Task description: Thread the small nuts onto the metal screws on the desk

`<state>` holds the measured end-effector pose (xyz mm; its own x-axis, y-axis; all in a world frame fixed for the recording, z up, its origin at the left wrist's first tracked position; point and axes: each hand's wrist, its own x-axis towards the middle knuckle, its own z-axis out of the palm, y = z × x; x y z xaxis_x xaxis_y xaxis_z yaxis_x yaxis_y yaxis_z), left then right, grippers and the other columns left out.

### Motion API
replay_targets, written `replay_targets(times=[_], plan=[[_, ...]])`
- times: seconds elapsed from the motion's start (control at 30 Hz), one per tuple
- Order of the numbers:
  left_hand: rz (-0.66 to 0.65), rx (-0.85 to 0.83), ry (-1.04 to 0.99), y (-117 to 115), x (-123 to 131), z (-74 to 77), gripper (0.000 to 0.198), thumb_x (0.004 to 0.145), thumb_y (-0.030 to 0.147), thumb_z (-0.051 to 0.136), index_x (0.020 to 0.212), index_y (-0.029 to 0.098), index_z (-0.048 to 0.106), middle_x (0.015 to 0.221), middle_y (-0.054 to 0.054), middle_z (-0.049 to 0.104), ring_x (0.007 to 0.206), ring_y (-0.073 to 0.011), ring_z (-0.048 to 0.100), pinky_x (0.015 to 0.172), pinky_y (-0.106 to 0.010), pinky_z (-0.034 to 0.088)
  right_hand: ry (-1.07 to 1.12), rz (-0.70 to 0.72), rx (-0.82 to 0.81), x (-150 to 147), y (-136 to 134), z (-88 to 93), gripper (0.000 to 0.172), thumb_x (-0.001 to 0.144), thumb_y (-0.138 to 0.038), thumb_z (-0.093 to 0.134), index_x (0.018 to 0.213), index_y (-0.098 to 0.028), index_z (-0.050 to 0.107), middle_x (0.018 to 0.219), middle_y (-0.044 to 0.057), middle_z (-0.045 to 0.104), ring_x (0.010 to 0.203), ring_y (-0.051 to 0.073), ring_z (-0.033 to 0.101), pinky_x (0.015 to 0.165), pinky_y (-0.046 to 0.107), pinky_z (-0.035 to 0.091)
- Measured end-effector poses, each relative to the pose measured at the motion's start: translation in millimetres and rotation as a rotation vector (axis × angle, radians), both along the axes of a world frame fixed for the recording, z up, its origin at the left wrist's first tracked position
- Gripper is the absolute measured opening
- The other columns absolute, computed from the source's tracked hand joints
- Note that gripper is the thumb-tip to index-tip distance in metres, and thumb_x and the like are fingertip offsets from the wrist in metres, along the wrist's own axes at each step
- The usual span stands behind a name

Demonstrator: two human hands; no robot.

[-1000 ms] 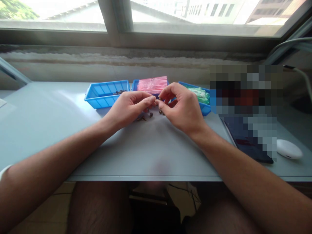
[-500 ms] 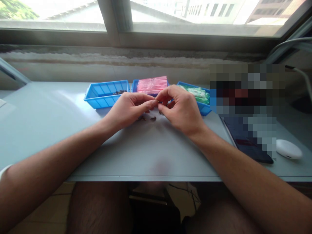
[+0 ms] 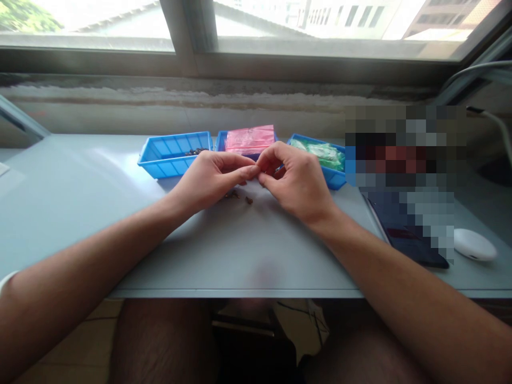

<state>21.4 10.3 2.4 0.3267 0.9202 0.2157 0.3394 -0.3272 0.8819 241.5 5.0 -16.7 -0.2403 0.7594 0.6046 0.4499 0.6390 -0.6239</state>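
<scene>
My left hand (image 3: pixel 210 178) and my right hand (image 3: pixel 296 178) meet fingertip to fingertip over the grey desk (image 3: pixel 80 197), both pinched on a tiny part too small to make out. Just below the fingers, a few small dark metal parts (image 3: pixel 240 197) lie loose on the desk. Behind the hands stand three blue trays: the left tray (image 3: pixel 168 154) holds several dark small parts, the middle tray (image 3: pixel 221 140) carries a pink bag (image 3: pixel 250 138), the right tray (image 3: pixel 336 178) holds a green bag (image 3: pixel 326 152).
A dark tablet (image 3: pixel 400 226) and a white mouse (image 3: pixel 474 244) lie at the right of the desk, behind a blurred patch. A window sill and wall run along the back. The desk's front edge is close above my knees.
My right hand has shifted slightly and its fingers have closed in against the left fingertips. One loose dark part near the right hand is now hidden from view.
</scene>
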Motion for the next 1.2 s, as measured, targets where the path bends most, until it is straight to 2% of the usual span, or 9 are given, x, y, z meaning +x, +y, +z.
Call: replay_targets(times=[0.13, 0.3, 0.6, 0.8, 0.97, 1.1, 1.2], plan=[[0.013, 0.006, -0.009, 1.8, -0.8, -2.4, 0.026, 0.097, 0.045, 0.093, 0.11, 0.024, 0.098, 0.1, -0.008, 0.092, 0.088, -0.0259, 0.082, 0.072, -0.032, 0.062, 0.034, 0.048, -0.012, -0.2, 0.0, -1.8, 0.018, 0.091, -0.008, 0.074, 0.099, -0.024, 0.074, 0.094, 0.0, 0.081, 0.084, 0.02, 0.074, 0.082, 0.036, 0.059], [0.047, 0.029, -0.045, 2.7, 0.0, -2.0, 0.02, 0.095, 0.042, 0.094, 0.103, 0.024, 0.097, 0.101, -0.009, 0.092, 0.095, -0.0287, 0.084, 0.082, -0.037, 0.067, 0.019, 0.014, 0.012, -2.0, -1.2, -1.7, 0.013, 0.094, -0.013, 0.073, 0.101, -0.024, 0.073, 0.097, 0.002, 0.082, 0.087, 0.022, 0.075, 0.086, 0.039, 0.062], [0.047, 0.076, -0.019, 3.9, -1.4, -3.4, 0.018, 0.095, 0.04, 0.095, 0.1, 0.022, 0.094, 0.101, -0.007, 0.091, 0.091, -0.0241, 0.082, 0.077, -0.032, 0.062, 0.036, 0.005, 0.005, -2.7, -1.0, -0.6, 0.006, 0.098, -0.019, 0.076, 0.1, -0.025, 0.074, 0.095, 0.003, 0.081, 0.083, 0.021, 0.073, 0.082, 0.039, 0.062], [0.042, 0.083, -0.038, 4.5, -0.1, -4.3, 0.014, 0.092, 0.032, 0.095, 0.101, 0.022, 0.094, 0.105, -0.008, 0.091, 0.096, -0.0255, 0.085, 0.087, -0.035, 0.068, 0.043, -0.031, -0.015, -3.1, -0.5, -1.9, 0.007, 0.098, -0.02, 0.076, 0.101, -0.025, 0.072, 0.095, 0.003, 0.082, 0.084, 0.023, 0.074, 0.083, 0.041, 0.063], [0.032, 0.08, -0.041, 5.6, -0.3, -7.2, 0.016, 0.091, 0.032, 0.095, 0.102, 0.021, 0.093, 0.105, -0.009, 0.091, 0.095, -0.0257, 0.085, 0.087, -0.036, 0.07, 0.052, -0.007, -0.04, -2.7, 0.3, -1.8, 0.012, 0.095, -0.014, 0.075, 0.098, -0.025, 0.072, 0.092, 0.002, 0.081, 0.084, 0.023, 0.075, 0.084, 0.042, 0.062], [0.026, 0.102, -0.085, 6.6, 0.7, -8.5, 0.018, 0.088, 0.027, 0.097, 0.103, 0.021, 0.093, 0.11, -0.008, 0.092, 0.106, -0.0279, 0.086, 0.1, -0.04, 0.07, 0.067, -0.004, -0.06, -2.7, 1.2, -2.3, 0.018, 0.09, -0.01, 0.074, 0.1, -0.024, 0.072, 0.09, 0.001, 0.079, 0.081, 0.022, 0.073, 0.083, 0.041, 0.06], [0.029, 0.079, -0.128, 6.0, 1.5, -8.3, 0.019, 0.089, 0.028, 0.098, 0.106, 0.022, 0.092, 0.114, -0.009, 0.092, 0.11, -0.0285, 0.087, 0.105, -0.043, 0.07, 0.047, -0.006, -0.085, -2.5, 1.4, -2.5, 0.027, 0.086, -0.01, 0.073, 0.109, -0.024, 0.075, 0.086, -0.001, 0.077, 0.078, 0.021, 0.071, 0.082, 0.039, 0.059]])
